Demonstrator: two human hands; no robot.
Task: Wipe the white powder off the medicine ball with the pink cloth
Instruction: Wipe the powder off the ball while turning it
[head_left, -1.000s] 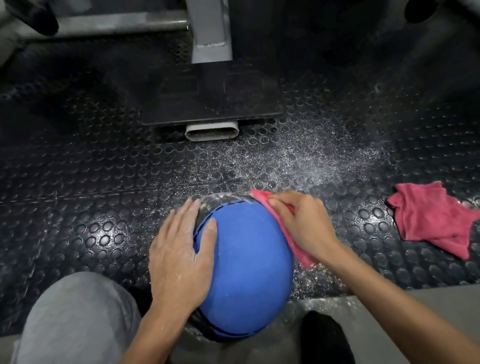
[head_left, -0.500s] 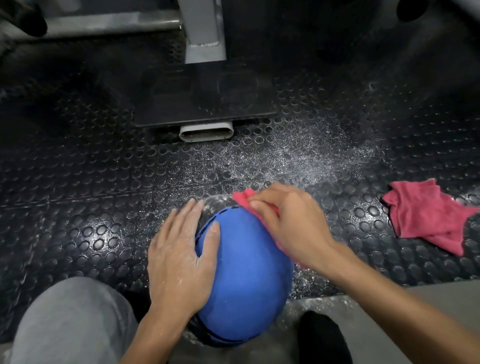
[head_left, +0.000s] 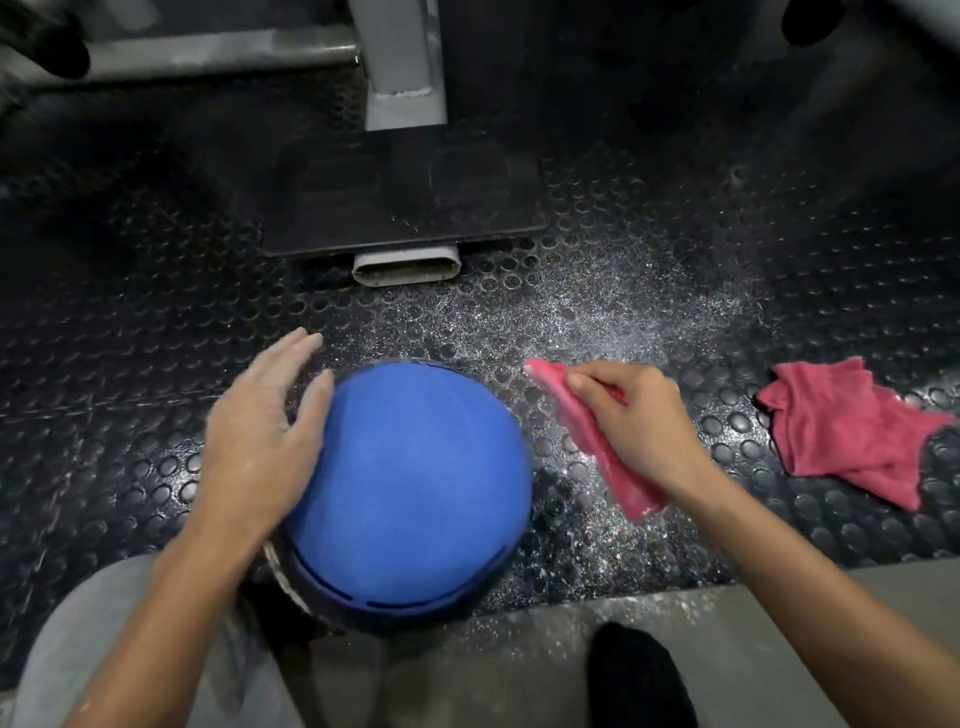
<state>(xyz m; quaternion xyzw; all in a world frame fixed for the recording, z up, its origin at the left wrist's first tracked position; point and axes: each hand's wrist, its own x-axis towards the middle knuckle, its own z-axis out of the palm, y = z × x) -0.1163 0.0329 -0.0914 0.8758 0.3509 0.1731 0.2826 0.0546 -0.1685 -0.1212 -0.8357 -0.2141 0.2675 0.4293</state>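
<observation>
**Medicine ball** (head_left: 410, 488): on the studded black rubber floor mat (head_left: 130, 364), just in front of the person's knees. It lies between the two hands.

**Left hand** (head_left: 254, 441): palm and thumb rest against the ball's left side. The fingers (head_left: 291, 348) are straight and slightly spread, reaching past the ball over the mat and holding nothing. Motion blur hides whether their tips touch anything.

**Right hand** (head_left: 639, 421): to the right of the ball and clear of it, with bare mat showing between. Its fingers (head_left: 597, 376) are curled around a folded pink cloth (head_left: 597, 441).

**Pink cloth, held**: a narrow strip running diagonally, upper tip pointing toward the ball and lower end trailing below the wrist. It does not touch the ball.

**Ball, appearance**: round, with a matte blue upper panel of even colour. A dashed seam borders a dark band along the near edge. A whitish streak (head_left: 275, 566) shows at the lower left rim.

**White powder** (head_left: 597, 312): scattered over the mat beyond and to the right of the ball.

**Second pink cloth** (head_left: 841, 431): crumpled on the mat, well to the right.

**Grey post** (head_left: 405, 62): upright on a dark base plate (head_left: 405, 197), beyond the ball.
</observation>
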